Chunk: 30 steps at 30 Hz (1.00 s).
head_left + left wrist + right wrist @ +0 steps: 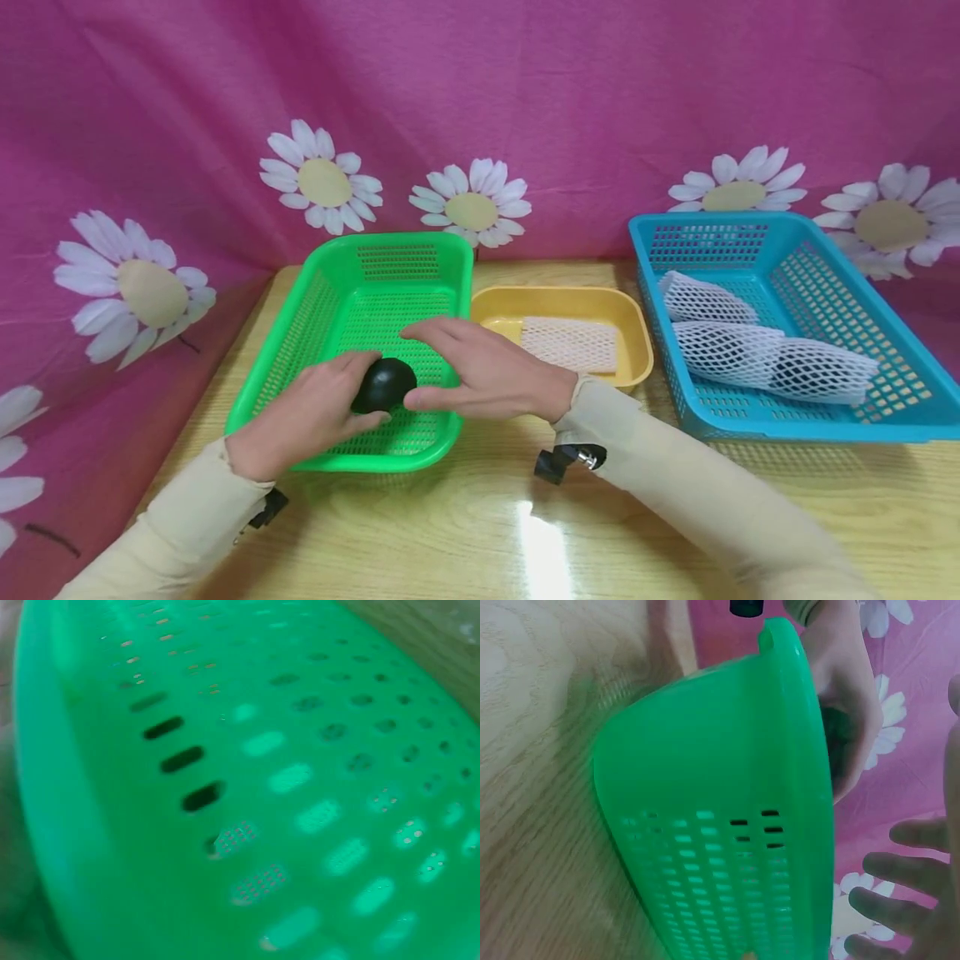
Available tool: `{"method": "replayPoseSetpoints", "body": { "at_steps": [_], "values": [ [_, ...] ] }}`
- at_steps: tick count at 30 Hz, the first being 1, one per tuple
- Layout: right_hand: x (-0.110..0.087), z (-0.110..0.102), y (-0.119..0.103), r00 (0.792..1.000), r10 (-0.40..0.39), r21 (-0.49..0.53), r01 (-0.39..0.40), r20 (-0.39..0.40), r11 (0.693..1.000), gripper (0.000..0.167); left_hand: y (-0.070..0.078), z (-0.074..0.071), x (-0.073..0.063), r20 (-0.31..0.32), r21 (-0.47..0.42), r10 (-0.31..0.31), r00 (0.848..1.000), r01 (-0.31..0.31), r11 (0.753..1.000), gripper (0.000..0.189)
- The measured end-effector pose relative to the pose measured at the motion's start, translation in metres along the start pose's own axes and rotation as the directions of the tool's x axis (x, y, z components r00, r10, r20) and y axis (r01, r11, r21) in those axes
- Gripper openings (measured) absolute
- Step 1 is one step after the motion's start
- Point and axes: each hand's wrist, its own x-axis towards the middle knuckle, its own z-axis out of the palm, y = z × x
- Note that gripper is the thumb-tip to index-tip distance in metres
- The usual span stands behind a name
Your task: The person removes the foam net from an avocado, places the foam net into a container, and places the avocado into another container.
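Note:
My left hand (311, 408) grips a glossy black round object (386, 383) between thumb and fingers, over the near part of the green basket (348, 464). What kind of thing it is, I cannot tell. To its right, my right hand (495, 371) reaches across the basket's right rim with fingers spread and thumb apart, holding nothing. In the right wrist view, the straight fingers (911, 862) show beside the green basket, and part of the black object shows under the left hand (847, 682). Only the basket's perforated wall (285, 825) fills the left wrist view.
A yellow tray (641, 354) holding a flat white foam net sleeve (570, 343) stands right of the green basket. Farther right, a blue basket (795, 427) contains several dark things in white foam nets (772, 358). Behind hangs a pink flowered cloth (585, 125); everything stands on a wooden table (450, 533).

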Motion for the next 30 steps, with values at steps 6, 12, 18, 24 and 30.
{"method": "replayPoseSetpoints", "body": {
  "at_steps": [6, 12, 18, 24, 30],
  "values": [
    [0.005, 0.008, -0.002, 0.999, 0.015, -0.011, -0.014, 0.045, 1.000, 0.078, -0.007, 0.002, -0.005, 0.049, -0.016, -0.037, 0.998, 0.038, 0.999, 0.062],
    [0.006, 0.012, 0.001, 0.999, 0.011, -0.031, -0.010, 0.050, 0.999, 0.077, -0.015, 0.005, -0.007, 0.055, -0.011, -0.058, 0.997, 0.059, 0.998, 0.056],
    [0.006, 0.013, 0.002, 0.998, 0.005, -0.038, -0.002, 0.057, 0.999, 0.076, -0.020, 0.008, -0.007, 0.070, 0.011, -0.062, 0.996, 0.061, 0.998, 0.051],
    [0.005, 0.013, 0.005, 0.999, 0.004, -0.051, -0.001, 0.051, 0.999, 0.076, -0.023, 0.009, -0.007, 0.078, 0.020, -0.070, 0.994, 0.069, 0.997, 0.048],
    [0.003, 0.008, 0.006, 0.999, 0.002, -0.069, 0.001, 0.047, 0.998, 0.076, -0.023, 0.005, -0.009, 0.075, 0.028, -0.090, 0.993, 0.088, 0.996, 0.058]
  ]
}}
